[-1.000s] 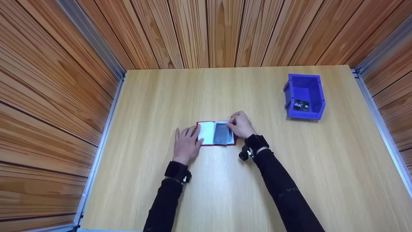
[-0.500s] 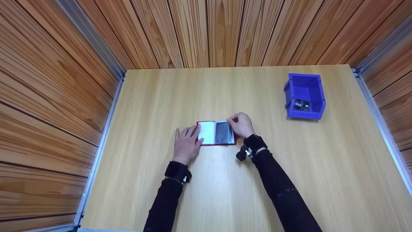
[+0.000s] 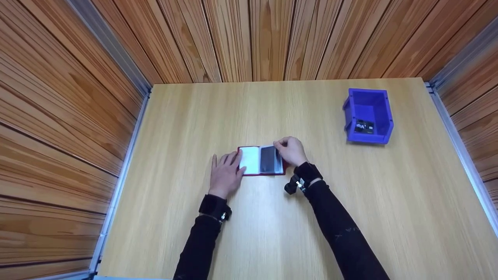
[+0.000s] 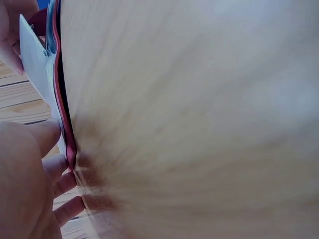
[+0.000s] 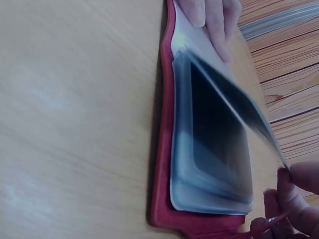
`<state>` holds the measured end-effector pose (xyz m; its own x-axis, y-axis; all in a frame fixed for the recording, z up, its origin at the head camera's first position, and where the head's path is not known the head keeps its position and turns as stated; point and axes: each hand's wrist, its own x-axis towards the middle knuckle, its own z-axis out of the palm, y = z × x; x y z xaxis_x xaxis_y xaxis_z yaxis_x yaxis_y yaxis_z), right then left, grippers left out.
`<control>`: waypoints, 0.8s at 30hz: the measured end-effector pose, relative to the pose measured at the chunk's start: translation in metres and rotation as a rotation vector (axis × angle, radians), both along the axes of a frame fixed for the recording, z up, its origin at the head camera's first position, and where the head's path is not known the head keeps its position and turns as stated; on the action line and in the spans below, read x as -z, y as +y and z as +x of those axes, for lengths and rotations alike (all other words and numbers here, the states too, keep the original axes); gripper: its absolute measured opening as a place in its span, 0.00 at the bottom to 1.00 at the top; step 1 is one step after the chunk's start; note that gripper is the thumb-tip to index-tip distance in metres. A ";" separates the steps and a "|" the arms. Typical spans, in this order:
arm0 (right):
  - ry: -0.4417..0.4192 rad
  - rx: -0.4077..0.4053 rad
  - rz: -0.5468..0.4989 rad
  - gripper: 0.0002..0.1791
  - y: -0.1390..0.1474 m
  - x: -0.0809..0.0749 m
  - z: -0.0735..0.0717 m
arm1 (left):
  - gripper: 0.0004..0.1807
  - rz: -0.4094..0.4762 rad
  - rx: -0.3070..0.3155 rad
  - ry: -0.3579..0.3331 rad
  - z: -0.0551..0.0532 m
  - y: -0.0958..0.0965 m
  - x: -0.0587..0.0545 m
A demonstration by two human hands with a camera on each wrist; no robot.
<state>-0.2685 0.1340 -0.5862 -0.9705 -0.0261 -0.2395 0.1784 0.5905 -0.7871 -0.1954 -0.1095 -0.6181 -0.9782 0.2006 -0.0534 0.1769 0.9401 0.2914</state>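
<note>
A red card holder (image 3: 284,173) lies spread on the table, its white left page (image 3: 250,160) next to a stack of clear plastic sleeves. My left hand (image 3: 225,175) rests at the holder's left edge with fingers extended, thumb on the white page in the left wrist view. At the upper right corner, my right hand (image 3: 292,151) pinches a sleeve between thumb and finger. The right wrist view shows this lifted sleeve (image 5: 239,104) tilted above a dark sleeve (image 5: 214,134). A red strap (image 5: 266,228) extends from the cover beside the right fingers.
At the back right of the wooden table (image 3: 186,128) stands a blue-purple bin (image 3: 369,139) with a black card (image 3: 364,126) marked VIP inside. Wood-panelled walls (image 3: 268,39) and metal rails (image 3: 116,194) border the table.
My right hand has shifted slightly left and now pinches a sleeve at the corner. The sleeve under it looks darker and squarer to the page. My left hand has stayed still.
</note>
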 end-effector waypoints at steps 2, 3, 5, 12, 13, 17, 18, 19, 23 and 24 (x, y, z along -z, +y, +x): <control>-0.003 0.007 -0.023 0.17 -0.002 -0.002 0.001 | 0.34 0.003 -0.001 0.001 0.000 0.000 0.000; -0.003 0.013 -0.037 0.16 -0.003 -0.003 0.002 | 0.34 0.007 0.000 0.002 0.000 0.000 0.000; 0.003 0.019 -0.062 0.15 -0.005 -0.006 0.003 | 0.33 0.011 0.003 0.011 0.001 0.000 -0.001; 0.060 -0.006 -0.109 0.15 -0.015 -0.013 0.007 | 0.33 0.066 0.004 0.022 0.001 -0.003 -0.001; 0.067 -0.019 -0.111 0.15 -0.017 -0.014 0.008 | 0.33 0.079 0.001 0.015 0.001 -0.003 -0.001; 0.087 -0.080 -0.126 0.14 -0.024 -0.014 0.011 | 0.33 0.123 -0.011 -0.015 0.001 -0.005 -0.001; 0.090 -0.093 -0.132 0.14 -0.025 -0.014 0.011 | 0.32 0.132 -0.014 -0.020 0.001 -0.006 -0.002; 0.092 -0.105 -0.136 0.14 -0.026 -0.014 0.012 | 0.32 0.139 -0.016 -0.023 0.001 -0.006 -0.002; 0.104 -0.142 -0.143 0.13 -0.031 -0.011 0.014 | 0.31 0.169 -0.020 -0.016 0.002 -0.007 -0.002; 0.106 -0.154 -0.143 0.13 -0.033 -0.011 0.015 | 0.30 0.176 -0.023 -0.015 0.002 -0.007 -0.002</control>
